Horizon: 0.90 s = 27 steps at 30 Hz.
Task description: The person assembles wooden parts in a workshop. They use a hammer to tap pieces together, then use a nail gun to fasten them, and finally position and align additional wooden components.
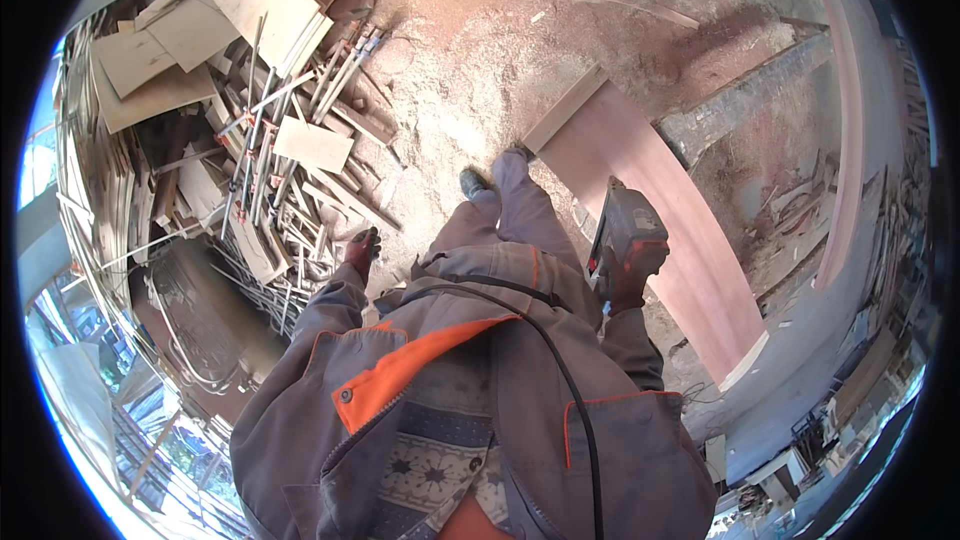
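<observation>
My right hand [632, 274], in a dark reddish glove, grips a grey and red handheld power tool [634, 221]. Its exact type cannot be told from this angle. Below the tool, as seen from above, lies a long curved wooden panel [664, 187] with a reddish face. A straight wooden strip [564, 109] runs across the panel's far end, close to my foot. My left hand [363, 251] hangs at my left side, also gloved, its fingers loosely bent around nothing. Scrap wood strips [319, 240] lie beyond and left of that hand.
Bar clamps [259, 142] lean among stacked plywood sheets [251, 0] at left. Sawdust covers the floor [442, 82]. A second curved wooden piece [847, 135] stands at right, near a board [750, 82]. A black cord [559, 360] crosses my jacket.
</observation>
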Tool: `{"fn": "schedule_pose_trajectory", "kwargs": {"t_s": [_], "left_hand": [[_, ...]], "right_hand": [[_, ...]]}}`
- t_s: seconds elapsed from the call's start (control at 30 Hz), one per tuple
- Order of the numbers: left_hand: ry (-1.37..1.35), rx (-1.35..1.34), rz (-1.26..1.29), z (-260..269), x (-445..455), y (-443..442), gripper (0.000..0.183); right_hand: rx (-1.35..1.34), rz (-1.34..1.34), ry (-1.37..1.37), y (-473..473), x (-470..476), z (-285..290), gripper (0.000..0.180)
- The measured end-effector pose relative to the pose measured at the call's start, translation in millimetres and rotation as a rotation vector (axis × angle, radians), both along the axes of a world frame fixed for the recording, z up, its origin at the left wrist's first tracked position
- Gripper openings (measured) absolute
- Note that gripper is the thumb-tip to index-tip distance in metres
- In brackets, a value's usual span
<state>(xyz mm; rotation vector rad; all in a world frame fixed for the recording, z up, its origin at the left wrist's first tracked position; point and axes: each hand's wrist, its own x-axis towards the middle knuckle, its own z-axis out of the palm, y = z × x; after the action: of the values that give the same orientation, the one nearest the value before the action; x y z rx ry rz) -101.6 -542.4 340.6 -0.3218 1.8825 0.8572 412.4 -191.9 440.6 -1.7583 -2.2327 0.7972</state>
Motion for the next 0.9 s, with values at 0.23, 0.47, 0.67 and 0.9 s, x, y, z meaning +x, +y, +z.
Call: {"fn": "schedule_pose_trajectory", "kwargs": {"t_s": [0.23, 0.47, 0.67, 0.9], "left_hand": [[0.065, 0.101, -0.457, 10, -44, 207, 0.046], [0.184, 0.269, -0.901, -17, -22, 431, 0.038], [0.163, 0.404, -1.185, -108, 40, 572, 0.043], [-0.115, 0.201, -1.154, -166, 115, 666, 0.081]], "right_hand": [[-0.001, 0.126, 0.066, 47, -46, 6, 0.033], [0.059, 0.17, 0.111, 92, -81, -6, 0.045], [-0.255, -0.105, 0.33, 113, -102, -57, 0.051], [-0.869, -0.913, 0.771, 175, -135, -81, 0.037]]}}
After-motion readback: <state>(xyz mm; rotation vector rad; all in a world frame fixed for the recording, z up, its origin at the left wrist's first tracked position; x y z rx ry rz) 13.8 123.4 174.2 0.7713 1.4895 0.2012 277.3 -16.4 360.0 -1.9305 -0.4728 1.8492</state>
